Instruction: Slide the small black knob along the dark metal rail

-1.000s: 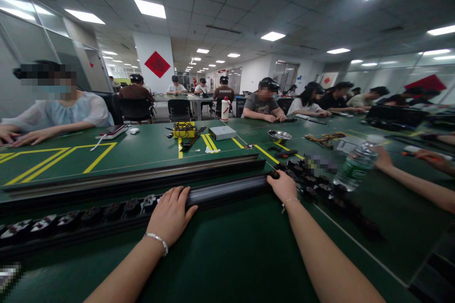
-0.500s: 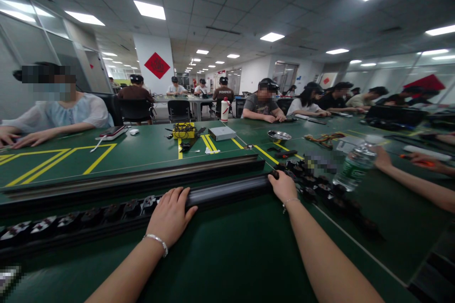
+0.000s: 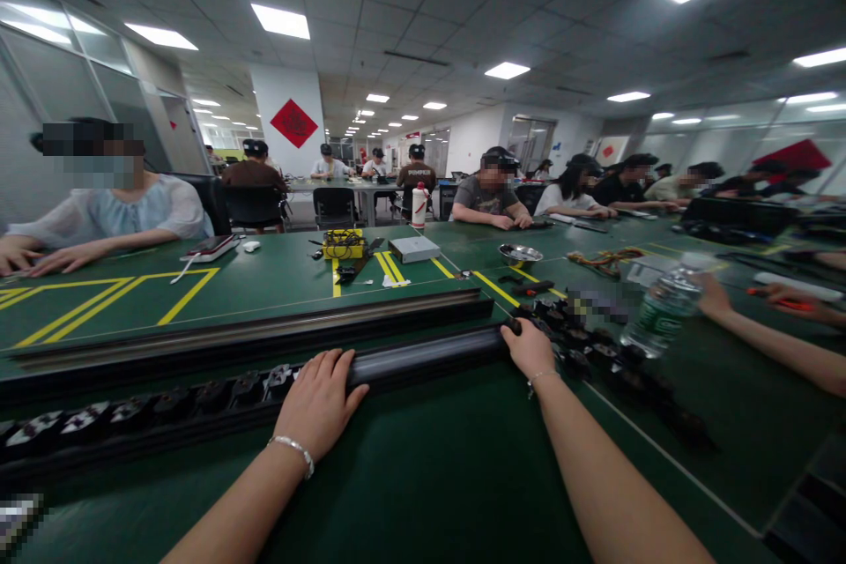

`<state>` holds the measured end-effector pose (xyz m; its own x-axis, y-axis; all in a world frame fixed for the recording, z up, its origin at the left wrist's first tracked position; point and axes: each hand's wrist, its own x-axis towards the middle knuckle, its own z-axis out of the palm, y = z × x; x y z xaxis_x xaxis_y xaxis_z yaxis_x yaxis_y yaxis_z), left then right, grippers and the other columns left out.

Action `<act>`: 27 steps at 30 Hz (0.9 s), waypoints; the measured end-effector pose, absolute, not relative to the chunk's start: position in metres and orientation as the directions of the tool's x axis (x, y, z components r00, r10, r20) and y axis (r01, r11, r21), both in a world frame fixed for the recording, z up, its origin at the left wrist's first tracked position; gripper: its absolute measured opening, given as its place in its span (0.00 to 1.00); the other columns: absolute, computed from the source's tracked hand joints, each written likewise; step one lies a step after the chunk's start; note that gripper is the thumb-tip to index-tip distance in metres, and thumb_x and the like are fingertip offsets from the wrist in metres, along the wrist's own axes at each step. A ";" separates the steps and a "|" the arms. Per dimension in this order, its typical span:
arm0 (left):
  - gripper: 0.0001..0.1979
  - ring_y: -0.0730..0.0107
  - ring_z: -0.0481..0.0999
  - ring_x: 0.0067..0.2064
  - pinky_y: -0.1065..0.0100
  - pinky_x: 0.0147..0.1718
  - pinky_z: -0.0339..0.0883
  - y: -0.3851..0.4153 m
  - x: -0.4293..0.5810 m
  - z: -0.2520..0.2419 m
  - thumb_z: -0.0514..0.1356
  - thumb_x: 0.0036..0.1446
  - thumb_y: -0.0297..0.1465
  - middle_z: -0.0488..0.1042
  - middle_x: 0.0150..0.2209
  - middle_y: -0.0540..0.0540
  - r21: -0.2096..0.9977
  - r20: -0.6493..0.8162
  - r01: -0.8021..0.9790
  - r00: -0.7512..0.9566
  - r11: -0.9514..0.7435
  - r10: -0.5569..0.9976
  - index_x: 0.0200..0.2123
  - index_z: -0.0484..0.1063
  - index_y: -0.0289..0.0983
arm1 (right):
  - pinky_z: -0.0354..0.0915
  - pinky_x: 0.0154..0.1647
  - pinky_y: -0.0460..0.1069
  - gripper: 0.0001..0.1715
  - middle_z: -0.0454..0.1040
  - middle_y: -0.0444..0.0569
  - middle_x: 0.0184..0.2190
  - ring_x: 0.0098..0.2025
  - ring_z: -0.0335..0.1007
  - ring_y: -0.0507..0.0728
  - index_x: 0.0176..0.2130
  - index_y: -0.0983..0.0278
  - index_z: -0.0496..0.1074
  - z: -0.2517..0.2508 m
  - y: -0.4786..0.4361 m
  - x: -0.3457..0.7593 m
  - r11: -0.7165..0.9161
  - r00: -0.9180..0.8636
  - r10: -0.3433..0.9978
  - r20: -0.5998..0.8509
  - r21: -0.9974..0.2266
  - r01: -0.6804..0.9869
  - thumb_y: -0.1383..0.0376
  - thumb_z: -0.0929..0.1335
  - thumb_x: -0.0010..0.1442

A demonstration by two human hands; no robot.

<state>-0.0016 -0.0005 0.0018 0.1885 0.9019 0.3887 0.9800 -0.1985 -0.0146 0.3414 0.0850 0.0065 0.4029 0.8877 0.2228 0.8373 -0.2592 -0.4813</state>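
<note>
A long black socket strip (image 3: pixel 423 355) lies across the green table (image 3: pixel 423 476) in front of me. My left hand (image 3: pixel 319 401) rests on top of it near its middle, fingers curled over the strip. My right hand (image 3: pixel 529 347) grips the strip's right end, fingers closed around it. Left of my left hand the strip's open section shows a row of socket modules (image 3: pixel 152 405). A second long black rail (image 3: pixel 264 330) lies parallel just behind it.
A pile of black socket parts (image 3: pixel 595 344) and a clear water bottle (image 3: pixel 661 308) sit to the right, beside another person's arm (image 3: pixel 773 339). Farther back are a yellow box (image 3: pixel 342 242), a grey box (image 3: pixel 413 248) and a metal bowl (image 3: pixel 520 253). Several people sit around the tables.
</note>
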 end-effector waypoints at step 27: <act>0.27 0.58 0.63 0.53 0.57 0.53 0.53 0.000 -0.001 0.001 0.46 0.55 0.45 0.66 0.52 0.38 -0.016 0.402 0.978 0.197 -0.209 0.894 0.53 0.61 0.34 | 0.61 0.43 0.50 0.22 0.73 0.55 0.40 0.43 0.68 0.60 0.46 0.66 0.68 0.001 0.089 0.346 -0.253 0.446 0.856 0.262 -0.541 0.802 0.59 0.62 0.55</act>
<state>-0.0013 0.0002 0.0006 0.1974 0.8943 0.4016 0.9779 -0.2086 -0.0160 0.3460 0.0888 0.0009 0.4465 0.8557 0.2617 0.8019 -0.2528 -0.5414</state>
